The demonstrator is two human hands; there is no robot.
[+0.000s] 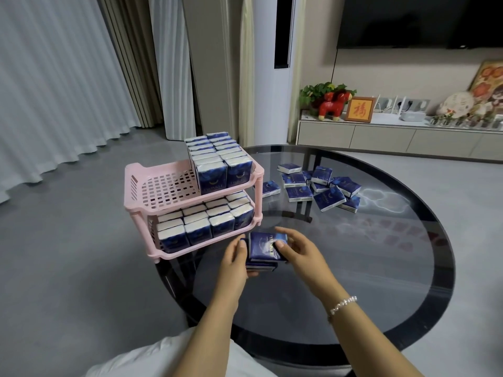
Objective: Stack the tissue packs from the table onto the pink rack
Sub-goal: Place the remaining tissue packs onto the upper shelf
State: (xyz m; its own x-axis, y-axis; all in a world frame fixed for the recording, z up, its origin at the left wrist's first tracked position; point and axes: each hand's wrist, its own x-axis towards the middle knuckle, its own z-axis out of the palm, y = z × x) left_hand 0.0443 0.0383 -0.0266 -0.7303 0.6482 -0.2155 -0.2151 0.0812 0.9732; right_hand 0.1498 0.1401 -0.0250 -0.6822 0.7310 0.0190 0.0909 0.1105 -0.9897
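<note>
Both hands, left [236, 251] and right [295, 247], have fingers curled round a small stack of tissue packs [265, 246] at the bench's [381, 295] nine o'clock, beside the pink rack [163, 186]. Light, soft, slippery wrap: I'd grip the sides.

glossy glass table [381, 268], pink plastic rack [141, 186]
</note>
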